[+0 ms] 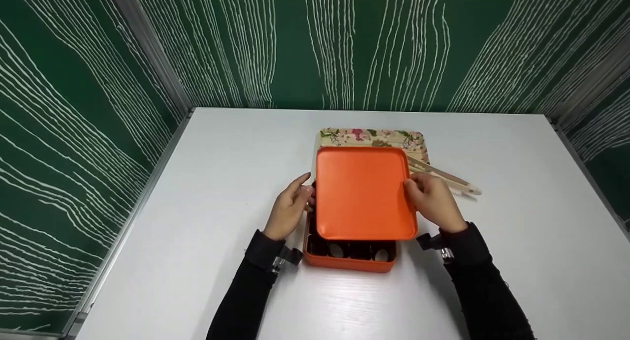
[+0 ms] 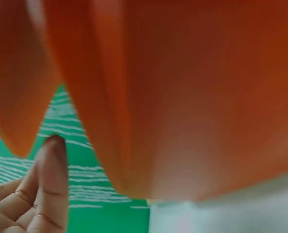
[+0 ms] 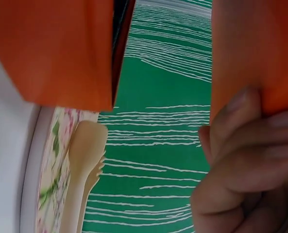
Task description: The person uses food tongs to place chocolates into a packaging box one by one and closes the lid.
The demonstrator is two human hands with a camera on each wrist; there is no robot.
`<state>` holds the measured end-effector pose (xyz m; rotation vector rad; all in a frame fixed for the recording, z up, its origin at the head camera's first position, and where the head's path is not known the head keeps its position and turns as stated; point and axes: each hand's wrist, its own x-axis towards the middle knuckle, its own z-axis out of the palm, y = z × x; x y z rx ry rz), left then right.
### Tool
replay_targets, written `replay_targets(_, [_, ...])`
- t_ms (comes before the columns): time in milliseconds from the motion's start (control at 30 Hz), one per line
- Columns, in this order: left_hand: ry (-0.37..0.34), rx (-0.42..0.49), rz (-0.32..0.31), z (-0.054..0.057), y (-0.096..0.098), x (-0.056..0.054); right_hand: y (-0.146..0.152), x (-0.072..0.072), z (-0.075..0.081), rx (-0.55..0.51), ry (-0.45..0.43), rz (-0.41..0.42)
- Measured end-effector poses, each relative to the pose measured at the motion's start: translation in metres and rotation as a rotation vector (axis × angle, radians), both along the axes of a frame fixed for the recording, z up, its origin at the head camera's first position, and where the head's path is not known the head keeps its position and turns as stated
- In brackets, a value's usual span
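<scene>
My right hand (image 1: 435, 202) pinches the right edge of a square orange lid (image 1: 364, 192). The lid is raised and shifted over an orange box (image 1: 344, 263), whose near side shows below it. Dark compartments with pale oval pieces (image 1: 381, 255) show inside; the lid hides the others. By the lid's left edge is my left hand (image 1: 289, 207), fingers extended. In the left wrist view, its thumb stands apart from the box wall (image 2: 192, 121), below the lid corner (image 2: 17, 111). The right wrist view shows curled fingers (image 3: 241, 179) on the lid.
A floral tray (image 1: 357, 136) lies behind the box, partly covered by the lid. A wooden spatula (image 3: 85, 150) and a wooden fork (image 3: 93, 182) extend over its right side. The white table (image 1: 221, 182) ends at green boards (image 1: 290, 49) with white wavy lines.
</scene>
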<state>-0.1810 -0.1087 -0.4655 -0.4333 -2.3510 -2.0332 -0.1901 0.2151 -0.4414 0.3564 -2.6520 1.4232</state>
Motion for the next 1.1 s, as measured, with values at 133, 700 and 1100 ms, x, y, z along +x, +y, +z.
replay_targets(133, [0.043,-0.003,-0.002,0.003,0.004,0.003,-0.006,0.002,-0.001,-0.025,-0.005,-0.002])
replay_targets(700, [0.176,0.006,0.015,0.006,-0.003,0.005,-0.014,0.015,0.005,-0.313,0.019,0.102])
replay_targets(1100, [0.174,0.115,-0.009,0.019,-0.014,0.007,-0.011,0.022,0.015,-0.364,0.111,0.209])
